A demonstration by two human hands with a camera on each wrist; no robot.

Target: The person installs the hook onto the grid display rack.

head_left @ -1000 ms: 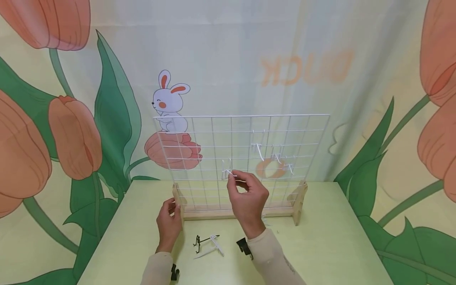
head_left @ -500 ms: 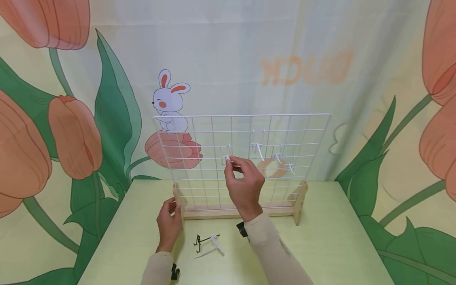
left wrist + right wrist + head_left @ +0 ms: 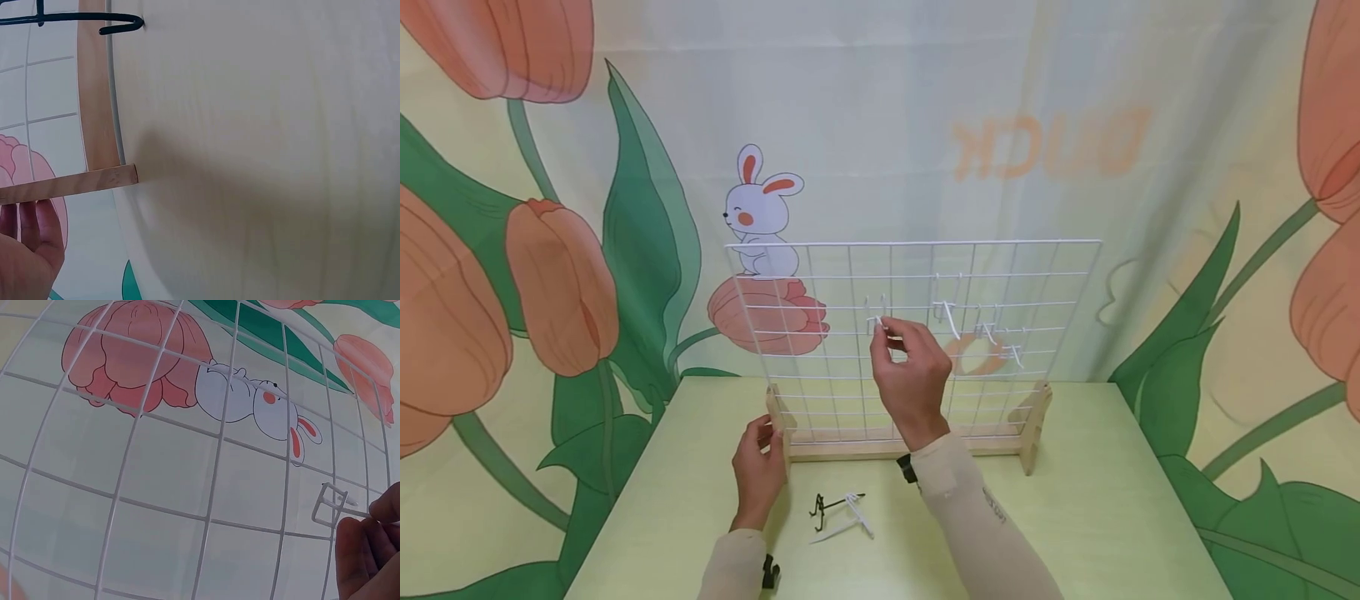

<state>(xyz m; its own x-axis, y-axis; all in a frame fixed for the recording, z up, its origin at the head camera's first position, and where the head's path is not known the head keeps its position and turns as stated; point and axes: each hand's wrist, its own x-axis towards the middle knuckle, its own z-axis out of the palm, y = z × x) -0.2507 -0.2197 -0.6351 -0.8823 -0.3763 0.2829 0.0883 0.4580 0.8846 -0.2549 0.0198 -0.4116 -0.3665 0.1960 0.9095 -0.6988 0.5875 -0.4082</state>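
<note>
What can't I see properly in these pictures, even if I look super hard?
Right wrist view: the outer end of the white hook, covered by the right hand.
Head view: part of the wire grid, hidden behind that same hand.
Left wrist view: the rest of the black hook and the left hand, cut off by the edges.
Head view: the print on the right sleeve, too small to read.

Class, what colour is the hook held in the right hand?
White: the hook shows best in the right wrist view.
</note>
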